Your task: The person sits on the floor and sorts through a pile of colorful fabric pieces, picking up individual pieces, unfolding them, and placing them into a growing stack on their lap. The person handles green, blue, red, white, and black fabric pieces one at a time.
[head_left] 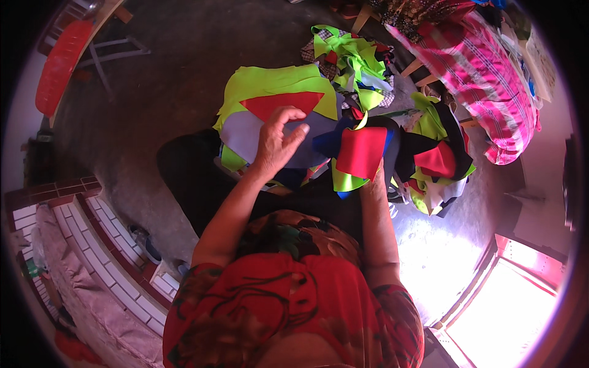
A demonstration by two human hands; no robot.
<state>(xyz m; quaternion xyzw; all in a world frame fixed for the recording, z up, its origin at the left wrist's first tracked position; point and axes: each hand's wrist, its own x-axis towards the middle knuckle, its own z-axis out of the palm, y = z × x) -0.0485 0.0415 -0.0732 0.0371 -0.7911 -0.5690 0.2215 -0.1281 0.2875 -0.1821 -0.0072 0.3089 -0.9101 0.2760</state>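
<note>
My left hand [277,142] is over the fabric pieces laid across my lap, its thumb apart from its bent fingers and nothing visible between them. Whether it touches the cloth I cannot tell. Under and beyond it lie a lime-green piece [270,83], a red pointed piece [283,103] and a grey piece [241,135]. At the right, my right hand [374,186] grips a bunch of fabric scraps, its fingers mostly hidden by them. A red scrap [362,153] faces up in that bunch, with lime-green, blue and black ones around it.
Beyond lies a heap of lime-green and checked scraps [350,58]; another mixed heap [438,156] is right of my right hand. A pink plaid cloth [481,80] drapes at the far right. A red seat [61,67] stands far left, white-tiled steps [104,257] near left.
</note>
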